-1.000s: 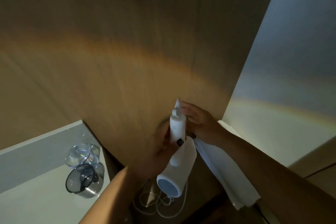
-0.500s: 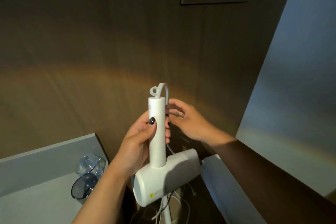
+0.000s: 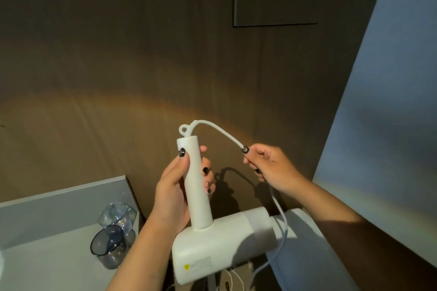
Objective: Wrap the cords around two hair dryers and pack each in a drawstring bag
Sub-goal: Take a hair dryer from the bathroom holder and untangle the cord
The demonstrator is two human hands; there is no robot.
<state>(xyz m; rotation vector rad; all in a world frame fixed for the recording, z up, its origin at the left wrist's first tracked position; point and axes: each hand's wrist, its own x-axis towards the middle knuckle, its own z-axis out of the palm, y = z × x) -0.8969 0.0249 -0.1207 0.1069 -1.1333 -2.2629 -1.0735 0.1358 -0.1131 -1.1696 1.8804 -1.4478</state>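
Observation:
A white hair dryer [image 3: 222, 241] is held upside down in front of a brown wall, handle pointing up and barrel at the bottom. My left hand [image 3: 175, 186] grips the handle, thumb near its top end. The white cord [image 3: 217, 129] leaves the handle's top beside a small loop and arcs to the right. My right hand [image 3: 269, 168] pinches the cord a short way from the handle; the rest of the cord hangs down behind the barrel toward the floor. No drawstring bag or second dryer is in view.
A grey counter [image 3: 47, 264] with a raised back edge lies at the lower left, carrying a dark tumbler [image 3: 108, 247] and a clear glass [image 3: 118, 216]. A white surface [image 3: 305, 264] sits at the lower right under a pale wall panel [image 3: 383, 125]. More white cord loops lie below.
My right hand has moved away from the handle to the right, drawing the cord out into an arc. The dryer has come up closer and its barrel has turned sideways.

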